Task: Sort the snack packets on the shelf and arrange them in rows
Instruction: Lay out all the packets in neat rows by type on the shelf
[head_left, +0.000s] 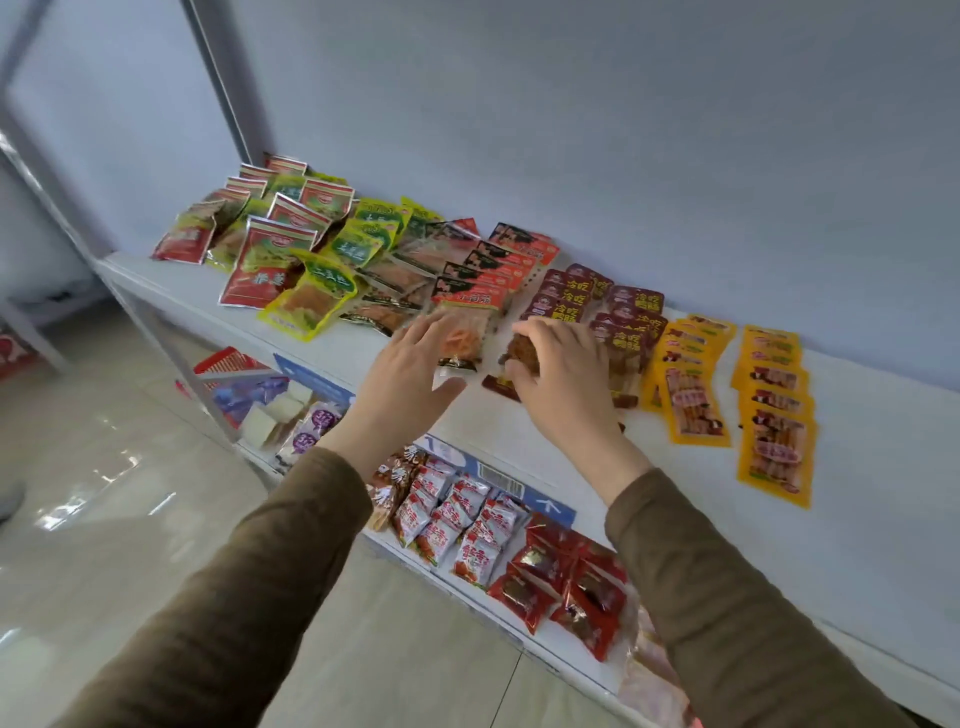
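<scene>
So the person is leaning over the top white shelf (857, 441); the right hand (563, 371) is curling its fingers around a dark brown snack packet (522, 348), pinching it right at the front of the maroon row (597, 306); the left hand (402, 371) is hovering with fingers spread and relaxed, not holding anything, just beside a clear packet with orange stuff inside (462, 340). That one's sitting at the front end of the red-and-black row (493, 265). Yellow packets (776, 415) are lying in two neat rows off to the right; green and red ones (291, 228) are piling up messier on the left; more red snacks (566, 582) are sitting on the lower shelf.
</scene>
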